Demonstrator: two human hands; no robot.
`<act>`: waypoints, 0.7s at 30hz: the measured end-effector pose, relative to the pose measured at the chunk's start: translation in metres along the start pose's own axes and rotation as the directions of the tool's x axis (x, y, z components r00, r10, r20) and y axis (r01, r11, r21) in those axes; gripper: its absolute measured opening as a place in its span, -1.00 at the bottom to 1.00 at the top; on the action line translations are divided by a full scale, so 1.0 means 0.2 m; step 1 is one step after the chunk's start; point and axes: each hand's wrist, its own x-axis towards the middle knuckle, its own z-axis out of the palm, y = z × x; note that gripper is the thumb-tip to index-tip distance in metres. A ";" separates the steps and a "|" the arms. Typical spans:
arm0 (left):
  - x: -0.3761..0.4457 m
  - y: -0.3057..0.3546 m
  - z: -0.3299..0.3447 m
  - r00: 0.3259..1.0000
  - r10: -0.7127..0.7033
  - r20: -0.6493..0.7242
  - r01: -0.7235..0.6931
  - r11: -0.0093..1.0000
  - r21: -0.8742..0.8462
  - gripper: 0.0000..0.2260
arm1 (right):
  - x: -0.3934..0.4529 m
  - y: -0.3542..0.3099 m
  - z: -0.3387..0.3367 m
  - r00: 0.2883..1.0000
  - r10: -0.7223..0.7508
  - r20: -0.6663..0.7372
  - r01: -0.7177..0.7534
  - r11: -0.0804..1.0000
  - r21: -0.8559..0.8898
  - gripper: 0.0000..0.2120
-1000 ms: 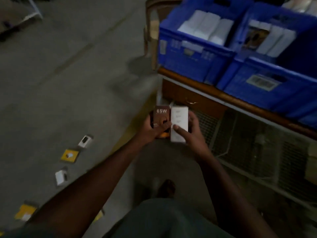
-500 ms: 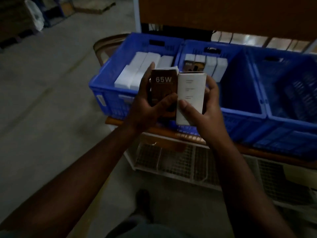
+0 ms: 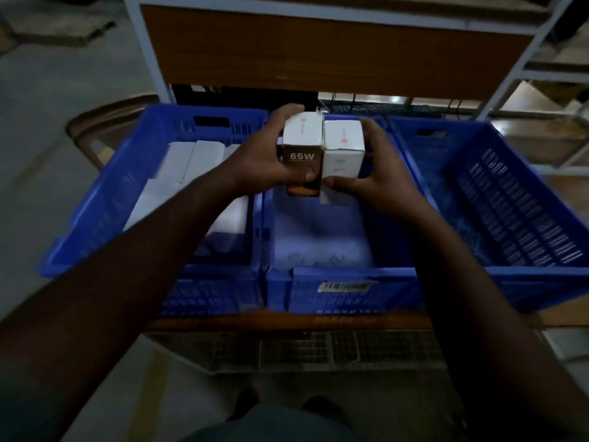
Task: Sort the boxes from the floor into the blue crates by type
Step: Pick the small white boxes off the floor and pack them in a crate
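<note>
My left hand [image 3: 261, 161] grips a brown "65W" box [image 3: 302, 154] with a white top. Pressed against its right side is a white box [image 3: 343, 148], held by my right hand [image 3: 379, 180]. Both boxes hover upright over the middle blue crate [image 3: 338, 282], whose floor is mostly bare. The left blue crate [image 3: 105, 205] holds several white boxes [image 3: 191, 167]. The right blue crate [image 3: 541, 275] looks bare inside. Boxes at the back of the middle crate are hidden behind my hands.
The three crates sit side by side on a wooden shelf [image 3: 287, 320] of a metal rack. A brown panel [image 3: 318, 55] spans the rack above them. Wire mesh [image 3: 302, 349] closes the space below. Grey floor [image 3: 47, 129] lies to the left, my feet below.
My view swung from the floor up to the crates. Both hands carried the two boxes up and forward, from below the shelf to above the middle crate.
</note>
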 end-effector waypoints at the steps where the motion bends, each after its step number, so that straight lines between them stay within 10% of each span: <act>1: 0.05 -0.04 0.00 1.000 -0.016 -0.006 0.016 0.998 0.063 -0.11 | 0.05 0.03 0.01 1.000 0.026 0.002 -0.026 1.000 -0.016 -0.10; 9: 0.39 -0.39 0.19 0.964 -0.262 0.039 0.202 0.823 0.530 -0.23 | 0.38 0.39 0.23 0.951 0.242 0.191 -0.180 0.939 -0.292 -0.05; 17: 0.57 -0.63 0.47 0.963 -0.234 -0.130 0.193 0.271 0.943 -0.33 | 0.54 0.67 0.41 0.900 0.364 0.239 -0.280 0.904 -0.322 -0.22; 21: 0.60 -0.73 0.51 0.953 -0.242 -0.182 0.225 0.165 0.960 -0.37 | 0.58 0.74 0.46 0.893 0.354 0.278 -0.260 0.910 -0.324 -0.21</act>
